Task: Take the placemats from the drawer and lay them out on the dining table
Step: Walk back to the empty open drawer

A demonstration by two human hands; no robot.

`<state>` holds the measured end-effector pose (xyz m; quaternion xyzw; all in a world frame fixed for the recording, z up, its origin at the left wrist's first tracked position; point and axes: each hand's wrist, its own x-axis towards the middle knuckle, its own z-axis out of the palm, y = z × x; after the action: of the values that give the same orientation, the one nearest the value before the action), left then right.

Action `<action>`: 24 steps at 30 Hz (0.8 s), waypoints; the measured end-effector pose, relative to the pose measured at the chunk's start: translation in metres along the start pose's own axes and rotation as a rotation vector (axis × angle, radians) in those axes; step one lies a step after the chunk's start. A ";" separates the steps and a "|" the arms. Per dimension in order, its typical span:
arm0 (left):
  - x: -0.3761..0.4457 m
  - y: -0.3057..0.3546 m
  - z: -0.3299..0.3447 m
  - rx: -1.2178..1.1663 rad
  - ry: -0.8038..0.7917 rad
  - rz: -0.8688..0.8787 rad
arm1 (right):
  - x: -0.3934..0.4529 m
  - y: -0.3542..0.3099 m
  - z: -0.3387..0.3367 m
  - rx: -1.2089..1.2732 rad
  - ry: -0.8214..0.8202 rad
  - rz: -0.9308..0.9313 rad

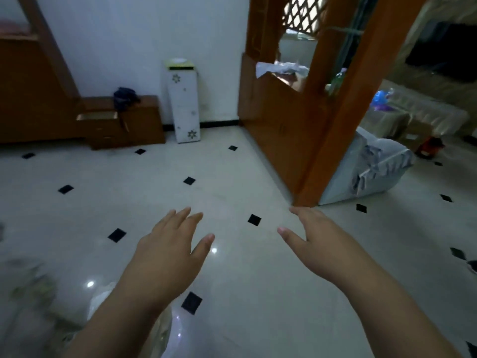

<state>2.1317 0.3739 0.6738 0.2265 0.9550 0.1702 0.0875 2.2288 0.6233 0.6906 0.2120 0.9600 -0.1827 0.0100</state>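
Pale glossy floor tiles (pixel 232 267) with small black diamond insets fill the near ground. I see my left hand (pixel 170 244) and right hand (pixel 317 239) stretched forward above the floor, palms down, fingers straight and loosely spread, holding nothing. Beyond the right hand stands an orange wooden partition (pixel 296 125), its foot corner near the fingertips; wide floor stays free to the left of it. Far left, a low wooden cabinet (pixel 139 125) has its top drawer (pixel 99 116) pulled open; I cannot tell what is inside. A white panel (pixel 184 104) leans on the wall. I can read no writing anywhere.
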 end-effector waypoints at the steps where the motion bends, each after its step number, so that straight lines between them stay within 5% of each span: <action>1: 0.009 0.003 -0.002 -0.003 0.005 -0.042 | 0.021 0.000 -0.004 -0.002 -0.009 -0.038; 11: 0.109 -0.040 -0.027 0.017 0.149 -0.351 | 0.206 -0.057 0.001 -0.011 -0.142 -0.360; 24: 0.391 -0.171 -0.109 0.024 0.152 -0.354 | 0.497 -0.191 0.028 -0.014 -0.149 -0.337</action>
<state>1.6915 0.3802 0.6774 0.0427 0.9858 0.1574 0.0408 1.6965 0.6525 0.6826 0.0337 0.9797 -0.1905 0.0518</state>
